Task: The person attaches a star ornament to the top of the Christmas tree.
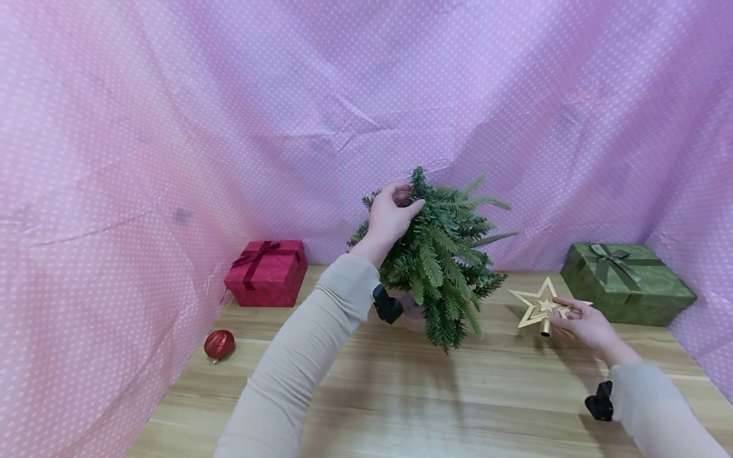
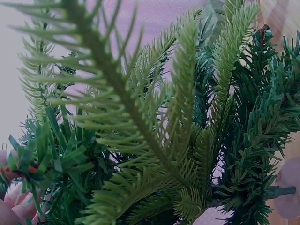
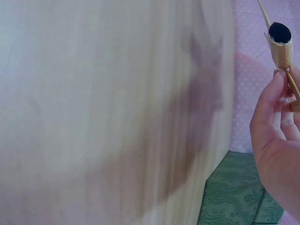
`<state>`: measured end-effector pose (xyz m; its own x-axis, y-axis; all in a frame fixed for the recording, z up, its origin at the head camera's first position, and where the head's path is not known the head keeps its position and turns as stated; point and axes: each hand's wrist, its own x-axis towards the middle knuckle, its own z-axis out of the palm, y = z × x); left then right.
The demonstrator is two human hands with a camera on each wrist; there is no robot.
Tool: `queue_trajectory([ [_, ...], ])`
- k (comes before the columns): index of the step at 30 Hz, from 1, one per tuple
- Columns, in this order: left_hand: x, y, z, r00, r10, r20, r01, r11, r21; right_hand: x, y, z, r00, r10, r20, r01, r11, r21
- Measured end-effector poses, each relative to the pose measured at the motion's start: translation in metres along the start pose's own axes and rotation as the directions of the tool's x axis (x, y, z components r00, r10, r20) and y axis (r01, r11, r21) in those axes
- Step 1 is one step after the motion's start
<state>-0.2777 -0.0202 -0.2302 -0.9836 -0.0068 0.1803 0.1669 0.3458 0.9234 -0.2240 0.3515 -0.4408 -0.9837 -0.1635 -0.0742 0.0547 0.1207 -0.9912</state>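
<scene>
Nearest the camera: two pale sleeves [image 1: 309, 356], one per arm, each with a black camera [image 1: 600, 402] at the wrist. Wood-grain worktop [image 1: 487, 394] ran underneath, arm shadows across it.

Red bauble [image 1: 219, 345] lay on the worktop near its left edge, cap toward the near side, well apart from both hands.

Right hand [image 1: 590, 326] had the star [image 1: 545, 306], thumb and fingers pinching one side of it. Star was gold, an outline with a smaller star inside, held clear of the worktop just in front of the green box. Its tube [image 1: 546, 328] pointed down; right wrist view showed the end hollow and dark.

Tree [image 1: 441, 254] stood upright mid-worktop, between the two boxes, on a pale round base [image 2: 287, 187] mostly hidden by branches. Left hand [image 1: 391, 215] was just under its tip, thumb and fingers bent round the upper stem; left wrist view was mostly needles, so fingertip contact was hard to read.

Farther back: red box [image 1: 275, 280] left, green box [image 1: 635, 302] right, both ribboned. Behind everything, pink-purple dotted cloth [image 1: 401, 83], creased.
</scene>
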Motion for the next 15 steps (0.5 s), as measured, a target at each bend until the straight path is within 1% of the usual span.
queue_trajectory([
  [1,0.0,0.0,0.0,1.0,0.002,0.0,-0.002,1.0,0.003,0.0,-0.001,0.0,1.0,-0.004,0.014,0.004,0.999,0.035],
  [2,0.0,0.0,0.0,1.0,0.003,0.0,-0.003,1.0,0.002,0.0,-0.002,0.0,1.0,-0.001,0.021,-0.001,0.996,0.093],
  [4,0.0,-0.001,0.0,1.0,0.01,0.0,-0.01,1.0,0.001,-0.001,-0.006,0.0,0.999,-0.014,0.042,0.005,0.98,0.197],
  [5,0.0,-0.001,0.0,1.0,0.014,0.002,-0.014,1.0,-0.001,-0.002,-0.009,0.001,0.999,-0.016,0.041,0.006,0.973,0.23],
  [8,0.001,-0.001,0.0,1.0,0.02,0.005,-0.02,1.0,-0.007,-0.006,-0.018,0.003,0.998,-0.053,0.036,0.036,0.934,0.354],
  [12,0.001,-0.002,0.0,1.0,0.023,0.0,-0.023,1.0,-0.002,-0.008,-0.027,0.003,0.992,-0.124,0.021,0.105,0.903,0.416],
  [15,0.001,-0.002,0.001,1.0,0.026,-0.005,-0.026,1.0,0.001,-0.009,-0.031,0.002,0.986,-0.163,0.018,0.136,0.87,0.474],
])
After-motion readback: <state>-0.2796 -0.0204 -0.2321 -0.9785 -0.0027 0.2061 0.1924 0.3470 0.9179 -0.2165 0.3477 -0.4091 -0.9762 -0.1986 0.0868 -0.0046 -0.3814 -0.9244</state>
